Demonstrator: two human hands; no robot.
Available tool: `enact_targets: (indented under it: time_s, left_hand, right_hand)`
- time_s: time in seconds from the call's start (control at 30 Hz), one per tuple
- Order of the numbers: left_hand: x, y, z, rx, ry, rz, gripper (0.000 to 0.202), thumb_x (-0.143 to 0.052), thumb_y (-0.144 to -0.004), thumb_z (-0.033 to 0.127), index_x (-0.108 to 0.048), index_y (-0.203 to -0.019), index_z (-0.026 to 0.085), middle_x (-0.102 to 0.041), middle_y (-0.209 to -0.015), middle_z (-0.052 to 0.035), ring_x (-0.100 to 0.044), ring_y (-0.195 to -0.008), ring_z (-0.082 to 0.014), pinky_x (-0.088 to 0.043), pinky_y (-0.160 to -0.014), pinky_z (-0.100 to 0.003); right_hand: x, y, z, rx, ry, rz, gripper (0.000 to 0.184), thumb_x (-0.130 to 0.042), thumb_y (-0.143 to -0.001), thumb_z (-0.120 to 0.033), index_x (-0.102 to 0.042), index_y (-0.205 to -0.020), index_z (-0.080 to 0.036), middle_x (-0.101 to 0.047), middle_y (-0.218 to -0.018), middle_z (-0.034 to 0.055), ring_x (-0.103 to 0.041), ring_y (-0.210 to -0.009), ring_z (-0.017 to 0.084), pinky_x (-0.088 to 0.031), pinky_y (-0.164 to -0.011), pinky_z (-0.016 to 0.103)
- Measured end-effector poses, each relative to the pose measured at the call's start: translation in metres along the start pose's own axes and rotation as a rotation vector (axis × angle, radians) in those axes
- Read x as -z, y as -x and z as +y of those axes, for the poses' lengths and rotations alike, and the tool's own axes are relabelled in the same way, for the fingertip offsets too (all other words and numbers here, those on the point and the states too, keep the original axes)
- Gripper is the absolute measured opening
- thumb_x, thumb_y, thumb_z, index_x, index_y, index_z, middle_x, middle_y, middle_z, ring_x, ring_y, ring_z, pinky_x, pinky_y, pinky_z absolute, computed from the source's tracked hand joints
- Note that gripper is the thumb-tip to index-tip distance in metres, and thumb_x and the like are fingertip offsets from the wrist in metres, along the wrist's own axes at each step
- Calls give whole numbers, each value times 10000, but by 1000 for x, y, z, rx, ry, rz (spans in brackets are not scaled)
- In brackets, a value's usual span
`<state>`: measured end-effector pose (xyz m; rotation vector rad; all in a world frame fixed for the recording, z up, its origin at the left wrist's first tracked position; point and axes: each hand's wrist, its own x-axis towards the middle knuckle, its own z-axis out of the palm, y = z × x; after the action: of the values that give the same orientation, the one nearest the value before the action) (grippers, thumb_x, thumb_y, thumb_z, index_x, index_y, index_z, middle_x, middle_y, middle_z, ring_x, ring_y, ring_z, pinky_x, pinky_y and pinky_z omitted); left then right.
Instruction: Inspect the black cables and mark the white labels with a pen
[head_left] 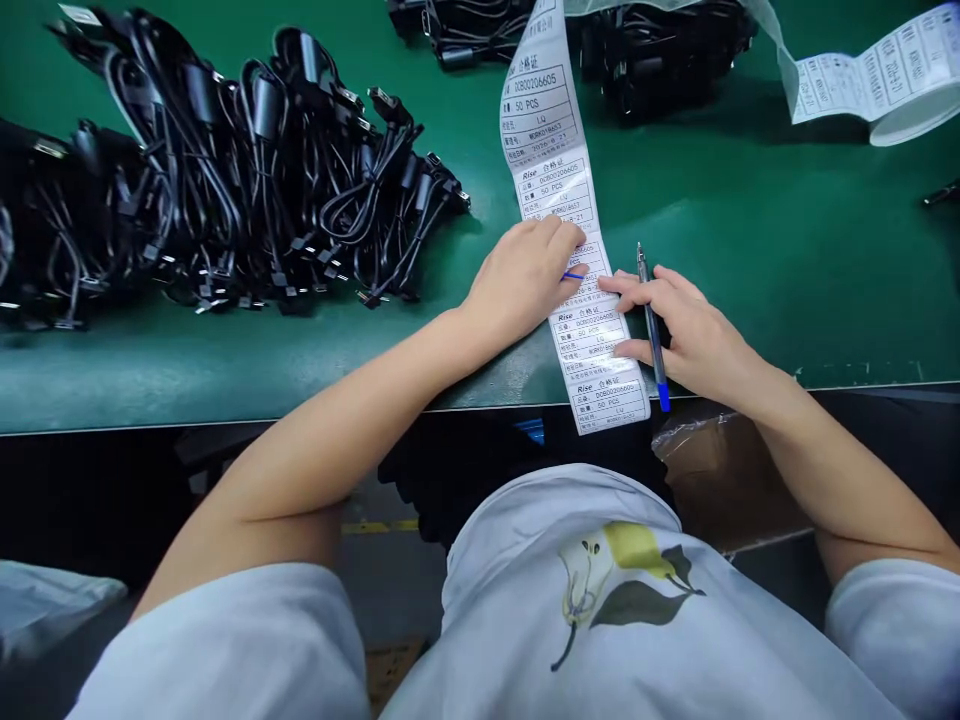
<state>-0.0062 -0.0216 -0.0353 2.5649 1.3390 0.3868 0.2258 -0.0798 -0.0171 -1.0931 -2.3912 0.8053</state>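
A long strip of printed white labels [600,340] runs down the green table, and its near end hangs over the front edge. My left hand [521,270] rests on the strip with its fingers curled. A thin blue piece [574,275], which looks like a pen cap, sticks out from those fingers. At the strip's right edge is my right hand [697,335], its fingertips touching the labels. A ballpoint pen [656,345] is tucked in that hand, bare tip pointing away and blue end toward me.
Bundled black cables [262,190] lie in a heap at the left. More cable bundles [667,60] sit at the back, behind the strip. The label roll [915,85] stands at the back right, joined to its curling backing. A dark object [941,195] shows at the right edge.
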Motion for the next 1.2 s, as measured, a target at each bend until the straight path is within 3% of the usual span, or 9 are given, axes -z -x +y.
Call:
enact_targets:
  time_s: [0.27,0.53,0.6,0.7,0.8,0.9,0.97,1.07,1.2]
  left_hand:
    - [5,-20,-17,60,-38,34,300,-407,-968,230,-525,-1218,113,-603,-1165,-146,-559,-1156,-290,-410,-1041,-496]
    - [20,-28,-9,119,-56,-5,231,-461,-987,244,-586,-1151,139,-657,-1056,-104,-605,-1036,-251,-448,-985,-437]
    - [27,-16,-1,41,43,-32,278,-509,-988,325,-599,-1188,155,-665,-1008,-73,-613,-988,-220,-466,-944,-385]
    - [30,6,10,-156,229,-181,492,-655,-898,460,-560,-1307,204,-676,-938,-35,-635,-956,-212,-480,-881,-333]
    - [25,19,14,-268,243,-290,751,-762,-780,526,-482,-1388,185,-699,-977,-60,-629,-1068,-260,-447,-976,-375]
    - [21,21,14,-310,209,-325,897,-772,-723,594,-424,-1419,150,-710,-968,-73,-639,-1068,-277,-390,-1064,-427]
    - [21,20,14,-337,209,-317,922,-754,-721,614,-406,-1422,127,-707,-940,-66,-657,-1011,-265,-390,-1071,-427]
    - [19,24,17,-356,203,-236,862,-720,-755,602,-431,-1393,100,-700,-936,-66,-668,-949,-235,-409,-1078,-410]
    - [17,34,25,-408,168,-143,534,-640,-905,436,-531,-1306,101,-654,-783,-2,-656,-761,-161,-403,-1128,-430]
  right_hand:
    - [0,12,-3,16,84,30,302,-634,-949,-233,-497,-1219,-235,-566,-1439,101,-467,-1389,293,-269,-1201,568]
    - [3,24,-5,-8,109,-52,521,-766,-847,-428,-470,-1242,-263,-500,-1502,111,-396,-1429,347,-224,-1191,631]
    - [3,23,-4,-26,112,-58,535,-772,-840,-440,-466,-1243,-264,-502,-1500,108,-395,-1431,344,-228,-1193,624]
    - [3,21,-1,-32,116,-65,548,-773,-834,-463,-472,-1249,-270,-500,-1504,99,-403,-1426,339,-215,-1204,612]
    - [5,26,-4,-14,73,-50,519,-748,-860,-453,-485,-1270,-274,-502,-1503,96,-417,-1419,336,-202,-1212,601]
    - [4,35,-15,-68,-66,112,380,-627,-966,-345,-521,-1326,-285,-658,-1329,79,-586,-1266,304,-356,-1142,553]
    - [-1,39,-24,-115,-222,288,290,-556,-1001,-325,-604,-1285,-294,-761,-1002,48,-711,-953,275,-505,-965,503]
    - [-13,37,-33,-134,-422,464,207,-578,-976,-405,-732,-1050,-289,-640,-636,10,-610,-573,226,-534,-703,456]
    - [-25,28,-34,-228,-592,692,132,-581,-970,-324,-685,-929,-255,-515,-598,-28,-450,-459,145,-502,-659,397]
